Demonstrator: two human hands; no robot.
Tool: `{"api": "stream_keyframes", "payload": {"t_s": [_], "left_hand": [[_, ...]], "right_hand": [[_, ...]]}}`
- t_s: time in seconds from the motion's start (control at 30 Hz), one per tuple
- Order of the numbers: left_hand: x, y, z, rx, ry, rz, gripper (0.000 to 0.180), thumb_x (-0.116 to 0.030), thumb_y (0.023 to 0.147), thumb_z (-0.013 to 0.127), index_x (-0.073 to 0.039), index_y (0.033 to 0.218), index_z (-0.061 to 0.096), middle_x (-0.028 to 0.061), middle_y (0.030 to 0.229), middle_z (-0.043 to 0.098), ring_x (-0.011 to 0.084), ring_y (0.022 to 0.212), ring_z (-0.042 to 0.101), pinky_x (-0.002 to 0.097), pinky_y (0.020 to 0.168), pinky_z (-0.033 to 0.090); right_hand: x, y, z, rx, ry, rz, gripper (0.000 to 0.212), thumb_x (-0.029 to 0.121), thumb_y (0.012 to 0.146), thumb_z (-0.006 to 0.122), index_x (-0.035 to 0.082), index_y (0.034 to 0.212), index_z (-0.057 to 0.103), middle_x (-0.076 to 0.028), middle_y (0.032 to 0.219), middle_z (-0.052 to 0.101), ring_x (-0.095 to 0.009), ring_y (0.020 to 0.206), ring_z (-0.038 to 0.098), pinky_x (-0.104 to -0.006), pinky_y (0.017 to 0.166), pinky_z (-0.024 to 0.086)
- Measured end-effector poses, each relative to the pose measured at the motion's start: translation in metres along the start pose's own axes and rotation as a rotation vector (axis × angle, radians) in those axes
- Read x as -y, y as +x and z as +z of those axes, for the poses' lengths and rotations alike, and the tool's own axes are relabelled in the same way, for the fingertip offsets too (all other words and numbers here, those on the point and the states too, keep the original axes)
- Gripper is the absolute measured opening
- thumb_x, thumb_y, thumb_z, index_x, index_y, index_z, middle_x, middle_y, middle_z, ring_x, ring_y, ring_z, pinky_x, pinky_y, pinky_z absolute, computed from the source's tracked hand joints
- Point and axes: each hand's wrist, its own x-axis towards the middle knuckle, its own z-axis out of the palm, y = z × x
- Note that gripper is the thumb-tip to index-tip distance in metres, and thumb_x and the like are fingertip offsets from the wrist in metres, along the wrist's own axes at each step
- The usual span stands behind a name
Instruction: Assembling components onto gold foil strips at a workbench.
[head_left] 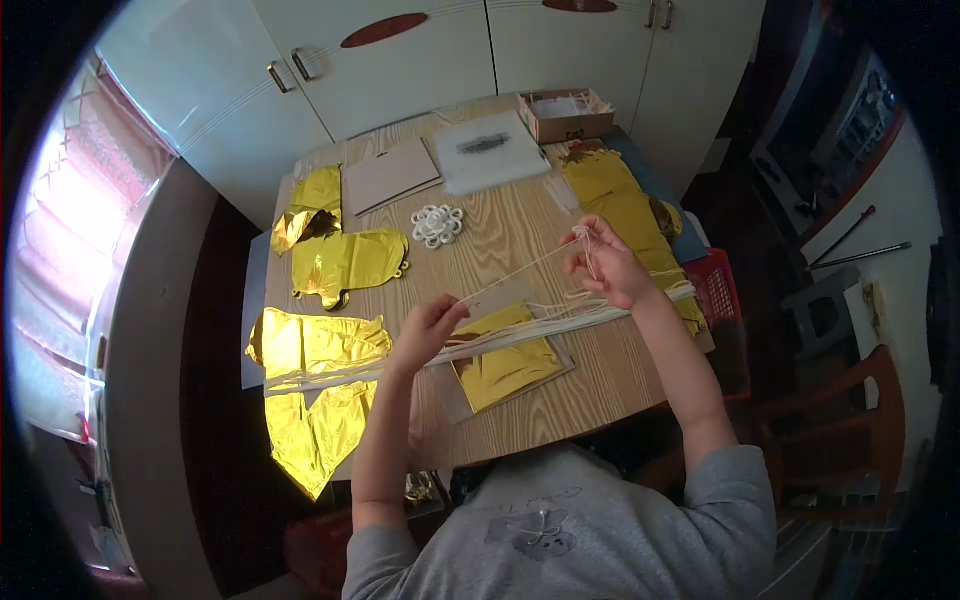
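A thin pale string (515,272) runs taut between my two hands above the wooden table. My left hand (432,328) pinches its lower left end with closed fingers. Higher and to the right, my right hand (610,262) has loops of the string gathered about its curled fingertips. Beneath my hands, a bundle of white strings (590,318) stretches across the table from left to right. Partly under that bundle lies a folded gold foil balloon (508,372) with a clear plastic bag about it. Left of my left forearm, a flat gold foil balloon (318,420) lies with strings across it.
More flat gold balloons lie at the left (350,262) and right (622,200) of the wooden table (500,222). White rings (438,227) are clustered mid-table. Brown cardboard (390,180), a clear plastic bag (490,152) and an open cardboard box (568,126) are farther back. A red basket (718,300) stands at right.
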Motion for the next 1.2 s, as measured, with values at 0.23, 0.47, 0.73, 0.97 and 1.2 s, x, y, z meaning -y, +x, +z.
{"api": "stream_keyframes", "payload": {"t_s": [0.23,0.47,0.73,0.97,1.2], "left_hand": [[0.0,-0.024,-0.039,-0.057,0.127,0.097,0.02,-0.016,0.087,0.051,0.001,0.081,0.06,0.002,0.061,0.049,0.0074,0.059,0.043,0.0235,0.055,0.037],[0.012,-0.047,-0.062,-0.02,0.346,0.048,0.017,-0.015,0.085,0.054,0.0,0.083,0.061,0.0066,0.057,0.05,0.0103,0.054,0.044,0.0258,0.052,0.038],[0.029,-0.06,-0.077,0.039,0.603,0.009,0.016,-0.018,0.075,0.062,-0.004,0.081,0.066,0.0117,0.067,0.059,0.0236,0.069,0.058,0.0335,0.064,0.044],[-0.017,-0.049,-0.046,-0.093,0.957,0.24,0.036,-0.023,0.069,0.069,-0.008,0.1,0.061,0.0117,0.101,0.058,0.0281,0.098,0.052,0.0372,0.081,0.041],[-0.071,0.027,0.056,-0.019,0.302,0.484,0.045,-0.026,0.075,0.065,-0.001,0.11,0.053,0.0161,0.11,0.055,0.0315,0.102,0.051,0.0391,0.088,0.039]], "right_hand": [[0.004,-0.006,-0.041,0.138,-0.756,-0.113,0.019,0.021,0.088,0.053,0.007,0.099,0.052,0.001,0.064,0.049,-0.006,0.063,0.049,-0.0215,0.052,0.041],[0.062,-0.035,-0.023,0.147,-1.421,0.238,0.031,0.021,0.077,0.066,0.004,0.102,0.061,0.0,0.065,0.053,-0.008,0.059,0.048,-0.0252,0.058,0.042],[0.069,-0.038,-0.07,-0.173,-1.134,-0.007,0.016,0.016,0.083,0.058,0.002,0.09,0.06,0.003,0.072,0.052,-0.006,0.069,0.046,-0.0219,0.064,0.04],[0.074,-0.041,-0.04,-0.094,-0.917,-0.224,0.014,0.016,0.089,0.052,0.004,0.083,0.054,0.006,0.074,0.048,-0.004,0.069,0.041,-0.0197,0.064,0.036],[0.075,-0.033,-0.004,0.053,-0.781,-0.299,0.013,0.016,0.089,0.052,0.005,0.084,0.054,0.005,0.076,0.048,-0.003,0.072,0.041,-0.0187,0.065,0.035]]}}
